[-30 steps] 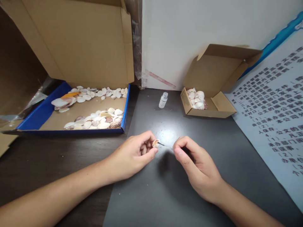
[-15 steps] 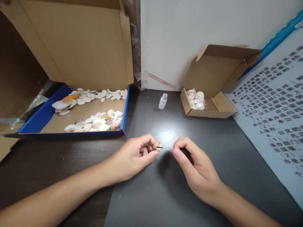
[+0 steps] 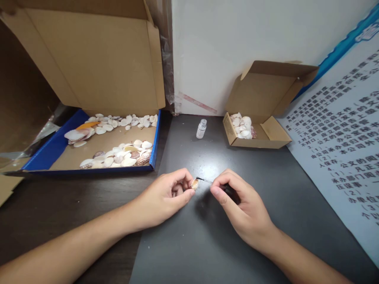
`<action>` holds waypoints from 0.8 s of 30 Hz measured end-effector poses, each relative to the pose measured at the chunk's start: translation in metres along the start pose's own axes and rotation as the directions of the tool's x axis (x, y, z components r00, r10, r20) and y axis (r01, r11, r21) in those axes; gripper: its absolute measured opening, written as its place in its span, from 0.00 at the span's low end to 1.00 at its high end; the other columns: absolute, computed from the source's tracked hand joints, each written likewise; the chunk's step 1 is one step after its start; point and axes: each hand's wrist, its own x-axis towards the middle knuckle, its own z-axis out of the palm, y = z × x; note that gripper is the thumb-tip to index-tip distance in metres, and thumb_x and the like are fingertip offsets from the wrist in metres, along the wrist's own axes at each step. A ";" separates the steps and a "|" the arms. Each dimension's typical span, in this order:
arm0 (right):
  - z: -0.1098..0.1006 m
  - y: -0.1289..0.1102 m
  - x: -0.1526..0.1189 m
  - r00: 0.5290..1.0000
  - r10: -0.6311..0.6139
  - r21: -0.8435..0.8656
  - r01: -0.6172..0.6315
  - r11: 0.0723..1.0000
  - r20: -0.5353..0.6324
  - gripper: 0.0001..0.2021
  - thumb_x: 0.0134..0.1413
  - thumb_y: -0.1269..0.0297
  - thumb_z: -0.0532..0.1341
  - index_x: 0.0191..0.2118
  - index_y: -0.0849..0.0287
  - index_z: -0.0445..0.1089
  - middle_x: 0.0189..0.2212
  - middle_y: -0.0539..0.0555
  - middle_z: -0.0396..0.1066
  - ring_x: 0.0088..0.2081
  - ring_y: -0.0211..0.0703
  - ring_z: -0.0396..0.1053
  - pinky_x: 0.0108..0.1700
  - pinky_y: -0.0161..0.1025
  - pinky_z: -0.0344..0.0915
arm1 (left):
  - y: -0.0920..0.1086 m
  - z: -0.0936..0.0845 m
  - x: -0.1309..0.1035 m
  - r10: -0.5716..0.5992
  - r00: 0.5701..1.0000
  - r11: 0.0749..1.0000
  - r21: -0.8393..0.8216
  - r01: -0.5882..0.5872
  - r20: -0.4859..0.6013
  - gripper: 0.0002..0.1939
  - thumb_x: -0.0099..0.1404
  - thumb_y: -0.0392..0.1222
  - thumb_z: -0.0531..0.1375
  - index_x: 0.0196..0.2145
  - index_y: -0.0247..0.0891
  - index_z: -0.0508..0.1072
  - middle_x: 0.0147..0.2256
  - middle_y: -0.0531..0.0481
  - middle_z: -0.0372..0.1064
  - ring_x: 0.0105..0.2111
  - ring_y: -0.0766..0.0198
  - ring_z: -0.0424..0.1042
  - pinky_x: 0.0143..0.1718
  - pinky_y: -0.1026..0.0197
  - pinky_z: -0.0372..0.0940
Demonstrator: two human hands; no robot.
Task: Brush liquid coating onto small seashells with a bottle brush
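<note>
On my feed the table [image 3: 74, 197] is dark, with a grey mat [image 3: 177, 252] over its right part. The blue box [image 3: 56, 144] stands open at the far left, loose shells [image 3: 128, 161] lying along its back and front. A printed sheet [image 3: 334, 132] slants along the right edge. The small box [image 3: 260, 142], open too, has white shells [image 3: 244, 128] at its left end. My left hand [image 3: 170, 193] pinches a shell between thumb and fingers; my right hand [image 3: 244, 205] pinches a thin brush. An uncapped bottle [image 3: 201, 129] stands upright beyond them. The brush [image 3: 200, 179] has its dark tip at the upper edge of the shell [image 3: 194, 184], low over the mat; I can't tell whether they touch.
</note>
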 end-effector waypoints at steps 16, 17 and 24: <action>-0.001 -0.001 0.000 0.997 -0.013 -0.035 0.016 0.999 0.080 0.07 0.66 0.66 0.56 0.36 0.57 0.71 0.30 0.52 0.69 0.31 0.40 0.67 0.32 0.36 0.62 | -0.001 -0.004 0.000 -0.021 1.000 0.999 -0.049 0.021 0.008 0.07 0.67 0.43 0.57 0.33 0.38 0.64 0.23 0.60 0.58 0.21 0.72 0.57 0.23 0.67 0.53; -0.001 -0.001 0.001 0.998 -0.005 -0.051 0.008 0.999 0.059 0.08 0.66 0.66 0.56 0.36 0.56 0.70 0.30 0.51 0.69 0.31 0.40 0.67 0.32 0.36 0.62 | -0.001 -0.003 0.000 -0.022 1.000 0.999 -0.044 0.023 0.009 0.07 0.67 0.43 0.57 0.34 0.38 0.64 0.23 0.60 0.58 0.21 0.72 0.57 0.23 0.67 0.53; -0.002 0.000 0.000 0.998 -0.033 -0.041 0.036 0.999 0.053 0.11 0.67 0.66 0.55 0.30 0.56 0.62 0.26 0.48 0.63 0.28 0.37 0.62 0.31 0.35 0.58 | -0.004 -0.001 0.001 -0.002 1.000 1.000 -0.022 0.002 0.003 0.07 0.67 0.43 0.57 0.33 0.37 0.65 0.25 0.58 0.59 0.23 0.71 0.56 0.24 0.66 0.54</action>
